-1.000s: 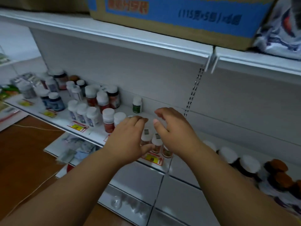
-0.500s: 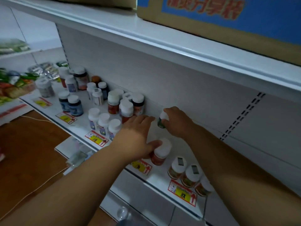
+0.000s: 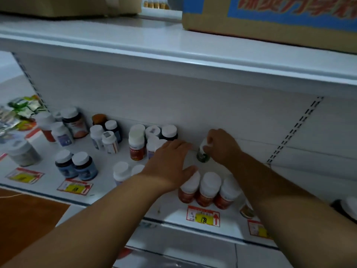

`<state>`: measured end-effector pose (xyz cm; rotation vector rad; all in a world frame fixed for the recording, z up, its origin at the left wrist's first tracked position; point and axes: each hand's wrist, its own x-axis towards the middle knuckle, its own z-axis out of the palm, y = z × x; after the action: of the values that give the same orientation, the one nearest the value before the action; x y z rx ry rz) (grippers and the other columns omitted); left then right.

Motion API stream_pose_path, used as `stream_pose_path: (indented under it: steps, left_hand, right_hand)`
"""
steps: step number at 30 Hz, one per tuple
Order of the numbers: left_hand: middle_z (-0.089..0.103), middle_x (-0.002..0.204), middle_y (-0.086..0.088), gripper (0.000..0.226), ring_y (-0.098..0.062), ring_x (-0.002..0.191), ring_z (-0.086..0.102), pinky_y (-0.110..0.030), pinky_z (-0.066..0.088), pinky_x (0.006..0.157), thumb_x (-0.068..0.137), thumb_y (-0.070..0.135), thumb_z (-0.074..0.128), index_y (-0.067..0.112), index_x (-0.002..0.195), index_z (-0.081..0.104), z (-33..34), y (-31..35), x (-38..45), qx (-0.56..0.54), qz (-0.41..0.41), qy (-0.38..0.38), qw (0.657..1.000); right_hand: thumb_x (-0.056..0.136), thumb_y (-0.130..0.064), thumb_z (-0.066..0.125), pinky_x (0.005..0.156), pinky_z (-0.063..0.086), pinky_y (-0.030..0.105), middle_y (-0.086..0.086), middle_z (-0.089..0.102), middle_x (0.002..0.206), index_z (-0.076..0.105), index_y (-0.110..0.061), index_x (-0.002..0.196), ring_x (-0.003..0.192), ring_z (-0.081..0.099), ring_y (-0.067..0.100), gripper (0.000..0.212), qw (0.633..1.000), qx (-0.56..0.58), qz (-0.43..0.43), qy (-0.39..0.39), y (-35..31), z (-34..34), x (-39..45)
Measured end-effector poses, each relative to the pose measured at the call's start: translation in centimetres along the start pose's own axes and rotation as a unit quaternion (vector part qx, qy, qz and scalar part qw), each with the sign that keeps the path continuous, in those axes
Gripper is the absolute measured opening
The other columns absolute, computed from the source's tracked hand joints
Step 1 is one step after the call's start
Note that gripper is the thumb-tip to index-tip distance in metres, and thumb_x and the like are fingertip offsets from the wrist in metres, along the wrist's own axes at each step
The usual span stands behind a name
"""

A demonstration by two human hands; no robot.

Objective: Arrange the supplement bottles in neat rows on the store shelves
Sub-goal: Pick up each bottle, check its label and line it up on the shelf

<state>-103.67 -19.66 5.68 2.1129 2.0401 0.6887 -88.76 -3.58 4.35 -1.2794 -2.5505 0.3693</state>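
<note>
Against the back wall, the right hand (image 3: 220, 146) pinches the cap of the small green bottle (image 3: 202, 156). The left hand (image 3: 170, 167) rests spread on a red bottle (image 3: 188, 190). The bottles look light, rigid and tippable; grip them at the cap.

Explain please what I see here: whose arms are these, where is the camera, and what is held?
The camera sits on a person's head and looks down, so the two bare arms are that person's own. No machine is present. The right hand grips a small green bottle by its top, near the back wall of the white shelf. The left hand reaches over white-capped supplement bottles; its thumb touches the leftmost of three red-labelled bottles at the front. Yellow price tags line the shelf edge. A cardboard box stands on the shelf above.
</note>
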Motion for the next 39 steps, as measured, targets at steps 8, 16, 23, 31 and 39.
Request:
stream_pose_path:
  steps: [8, 16, 23, 31, 39]
  left_hand:
    - [0.061, 0.11, 0.022, 0.04, 0.008, 0.101, 0.056, -0.006, 0.042, 0.08, 0.082, 0.055, 0.063, 0.042, 0.118, 0.054, -0.1, 4.9, 3.4, -0.218, 0.021, -0.072, 0.973]
    - [0.07, 0.093, 0.019, 0.046, 0.002, 0.083, 0.066, -0.021, 0.054, 0.068, 0.065, 0.065, 0.063, 0.039, 0.103, 0.065, 5.1, 17.9, 2.3, -0.384, 0.062, -0.16, 0.907]
    - [0.068, 0.107, 0.005, 0.049, -0.016, 0.098, 0.065, -0.04, 0.053, 0.09, 0.074, 0.052, 0.065, 0.029, 0.117, 0.06, 14.7, 35.2, 0.1, -0.438, 0.131, -0.209, 0.864]
    - [0.05, 0.123, 0.019, 0.055, 0.009, 0.103, 0.047, -0.016, 0.042, 0.084, 0.081, 0.055, 0.061, 0.037, 0.131, 0.045, 22.0, 49.6, -0.3, -0.322, 0.219, -0.173, 0.905]
    - [0.048, 0.122, 0.016, 0.057, 0.006, 0.103, 0.049, -0.013, 0.041, 0.083, 0.082, 0.052, 0.064, 0.032, 0.132, 0.047, 28.8, 57.2, 6.7, -0.314, 0.236, -0.191, 0.9]
  right_hand:
    - [0.073, -0.03, 0.073, 0.054, 0.041, 0.006, -0.012, 0.066, 0.083, 0.063, -0.024, 0.086, 0.07, 0.059, -0.004, 0.018, 0.961, 0.241, 0.04, 0.126, -1.5, -12.0, -10.3]
    - [0.087, -0.022, 0.068, 0.067, 0.057, 0.035, 0.008, 0.069, 0.084, 0.064, -0.02, 0.091, 0.076, 0.067, 0.023, 0.007, 0.898, 0.36, 0.13, 0.215, 5.5, -15.0, -22.8]
    - [0.086, -0.024, 0.068, 0.074, 0.058, 0.046, 0.006, 0.068, 0.086, 0.063, -0.022, 0.092, 0.084, 0.065, 0.033, 0.007, 0.875, 0.295, 0.242, 0.3, 16.8, -19.5, -38.6]
    - [0.083, -0.032, 0.066, 0.069, 0.058, 0.042, -0.005, 0.067, 0.08, 0.06, -0.03, 0.087, 0.075, 0.064, 0.015, 0.008, 0.861, 0.228, 0.304, 0.338, 29.2, -23.8, -48.6]
    - [0.083, -0.033, 0.061, 0.057, 0.05, 0.019, -0.017, 0.064, 0.081, 0.057, -0.032, 0.092, 0.07, 0.061, -0.001, 0.01, 0.858, 0.198, 0.308, 0.361, 40.3, -26.7, -48.4]
